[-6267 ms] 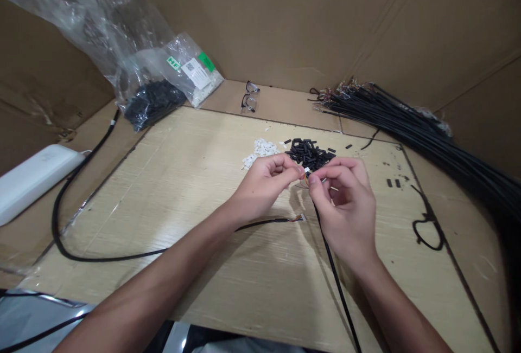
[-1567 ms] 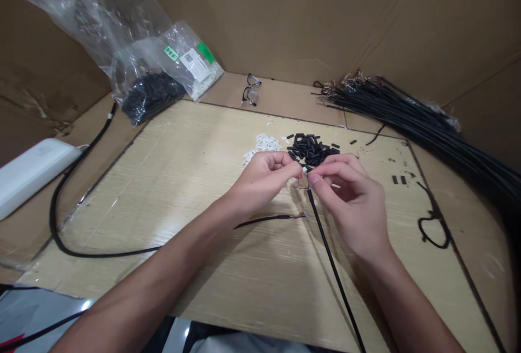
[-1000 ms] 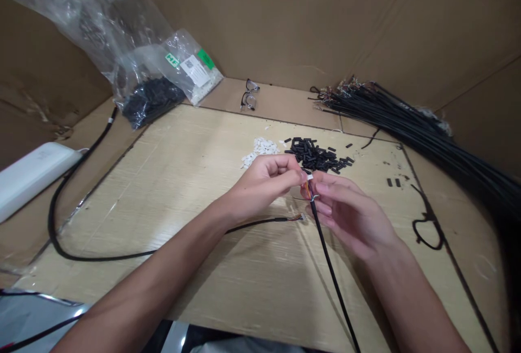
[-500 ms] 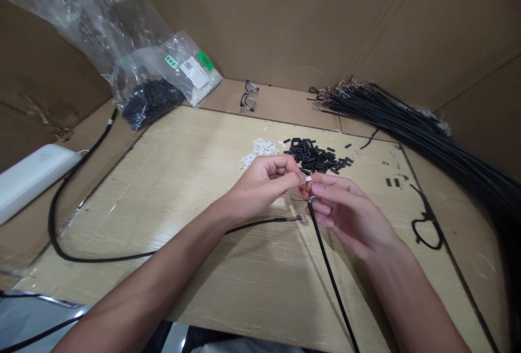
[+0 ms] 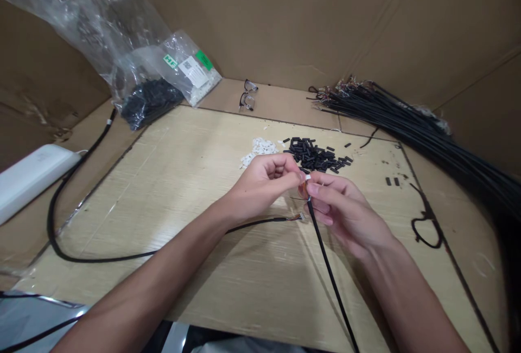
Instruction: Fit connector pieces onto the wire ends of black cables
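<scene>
Between my fingertips is a small white connector [image 5: 308, 178], with thin coloured wires [image 5: 304, 190] running from it into a black cable [image 5: 328, 266]. My left hand [image 5: 274, 179] pinches the connector's left side between thumb and forefinger. My right hand [image 5: 345, 201] is closed around the wires just above the cable's black sheath, its thumb against them. Beneath my hands a second black cable [image 5: 260, 224] lies on the board, ending in coloured wires and a connector [image 5: 302, 217]. Just beyond my hands are a pile of white connector housings [image 5: 260, 149] and a pile of short black tubes [image 5: 311, 153].
A thick bundle of black cables [image 5: 423, 136] lies along the right side. Clear bags [image 5: 150, 101] of black and white parts stand at the back left. A white power strip [image 5: 38, 174] is at far left. Spectacle-like frames [image 5: 246, 98] lie at the back, a black one [image 5: 427, 231] at right.
My right thumb and fingers have shifted slightly left onto the wires, covering more of them. My left hand keeps its pinch in nearly the same place.
</scene>
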Demonstrator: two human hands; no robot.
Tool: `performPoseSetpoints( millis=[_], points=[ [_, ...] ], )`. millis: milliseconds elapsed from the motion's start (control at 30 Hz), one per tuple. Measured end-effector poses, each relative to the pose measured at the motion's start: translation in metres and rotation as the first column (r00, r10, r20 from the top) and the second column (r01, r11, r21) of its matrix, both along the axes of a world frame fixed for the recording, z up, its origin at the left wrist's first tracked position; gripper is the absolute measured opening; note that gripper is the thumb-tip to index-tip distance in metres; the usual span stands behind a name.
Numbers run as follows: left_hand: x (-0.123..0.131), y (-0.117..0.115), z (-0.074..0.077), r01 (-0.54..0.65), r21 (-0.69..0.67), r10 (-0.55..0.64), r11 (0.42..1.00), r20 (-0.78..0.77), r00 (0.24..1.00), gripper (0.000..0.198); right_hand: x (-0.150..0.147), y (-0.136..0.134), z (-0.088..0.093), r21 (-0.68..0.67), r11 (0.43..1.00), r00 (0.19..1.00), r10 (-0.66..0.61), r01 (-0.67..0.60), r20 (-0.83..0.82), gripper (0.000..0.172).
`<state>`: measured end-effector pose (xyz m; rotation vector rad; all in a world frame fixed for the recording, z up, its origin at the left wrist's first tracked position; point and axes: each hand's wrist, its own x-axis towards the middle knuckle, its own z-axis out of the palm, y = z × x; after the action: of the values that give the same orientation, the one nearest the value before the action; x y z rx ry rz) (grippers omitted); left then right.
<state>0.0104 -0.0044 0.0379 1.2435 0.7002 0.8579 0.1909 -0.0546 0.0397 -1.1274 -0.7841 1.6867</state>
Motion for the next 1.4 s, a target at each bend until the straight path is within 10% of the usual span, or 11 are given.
performPoseSetpoints(
  millis=[1400],
  points=[
    [0.0023,-0.0005,-0.0022,-0.046,0.036,0.049,0.998,-0.079,0.996,0.021,-0.0055,-0.0003,0.004,0.049,0.993,0.992,-0.108,0.105,0.063,0.034]
  ],
)
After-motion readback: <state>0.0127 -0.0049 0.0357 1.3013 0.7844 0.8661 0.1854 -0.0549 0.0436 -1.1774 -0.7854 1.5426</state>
